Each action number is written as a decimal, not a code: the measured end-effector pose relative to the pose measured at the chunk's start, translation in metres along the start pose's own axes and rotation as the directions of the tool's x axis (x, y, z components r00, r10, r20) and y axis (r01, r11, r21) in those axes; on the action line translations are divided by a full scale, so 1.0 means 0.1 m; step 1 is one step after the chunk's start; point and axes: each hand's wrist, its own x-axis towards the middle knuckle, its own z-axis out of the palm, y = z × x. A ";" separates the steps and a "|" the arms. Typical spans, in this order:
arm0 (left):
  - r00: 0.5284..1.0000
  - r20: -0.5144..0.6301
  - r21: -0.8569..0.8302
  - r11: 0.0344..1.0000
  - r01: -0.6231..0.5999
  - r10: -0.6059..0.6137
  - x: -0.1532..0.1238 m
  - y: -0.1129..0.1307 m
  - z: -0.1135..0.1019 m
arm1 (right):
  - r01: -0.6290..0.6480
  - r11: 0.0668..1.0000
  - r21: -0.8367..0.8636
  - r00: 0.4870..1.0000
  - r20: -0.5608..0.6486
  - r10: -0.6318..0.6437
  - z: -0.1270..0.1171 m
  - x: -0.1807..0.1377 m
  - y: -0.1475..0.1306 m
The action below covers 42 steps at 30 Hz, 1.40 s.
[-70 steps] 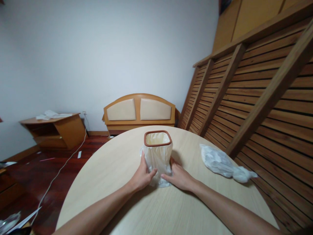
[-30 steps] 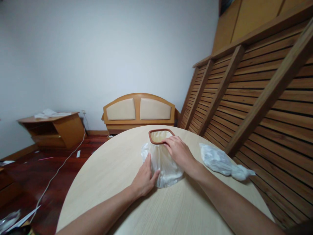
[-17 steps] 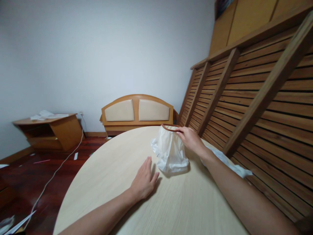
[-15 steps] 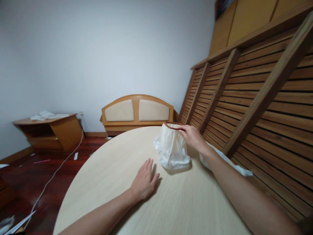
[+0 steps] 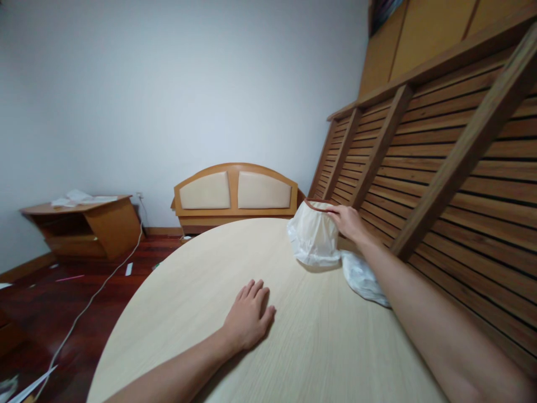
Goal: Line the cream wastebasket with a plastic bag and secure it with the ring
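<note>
My right hand (image 5: 348,223) pinches the brown rim of a whitish container lined with a thin white plastic bag (image 5: 314,238), perhaps a small bin. The bag is folded out over the rim and hangs down around the sides. It is at the far right of the round pale wooden table (image 5: 188,291). My left hand (image 5: 248,316) rests on the tabletop, palm down with fingers spread, holding nothing. Beside the container, partly under my right forearm, lies a crumpled white plastic bundle (image 5: 364,278).
A slatted wooden frame (image 5: 440,184) leans along the right side, close to the table. Behind the table stands a headboard (image 5: 235,190) with cream panels. At left, a low cabinet (image 5: 96,226) carries papers, and a white cable (image 5: 94,310) crosses the dark red floor.
My right hand has moved the bag-lined container to the right and farther back. More of the white bundle beside it shows. My left hand stays nearly in place on the table.
</note>
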 end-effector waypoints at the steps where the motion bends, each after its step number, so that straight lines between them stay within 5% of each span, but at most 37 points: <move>1: 1.000 0.002 0.001 1.000 0.002 -0.002 0.00 0.00 0.00 | -0.003 1.000 -0.009 1.000 0.000 0.003 0.00 0.00 0.04; 20: 1.000 0.003 0.004 1.000 -0.004 0.004 0.01 -0.03 0.02 | 0.068 0.996 -0.049 0.994 0.094 -0.063 0.20 -0.17 0.39; 30: 1.000 0.001 0.000 1.000 -0.008 0.008 0.01 0.00 0.00 | 0.082 0.994 -0.069 0.994 0.085 -0.076 0.17 -0.26 0.28; 36: 1.000 -0.012 0.010 1.000 -0.019 0.019 0.01 -0.03 0.02 | 0.030 0.994 -0.107 0.999 0.016 -0.029 0.13 -0.55 -0.18; 42: 0.999 -0.029 0.004 0.999 -0.037 0.037 0.01 -0.05 0.05 | 0.063 0.996 0.061 0.954 0.290 -0.078 0.23 -1.31 -1.03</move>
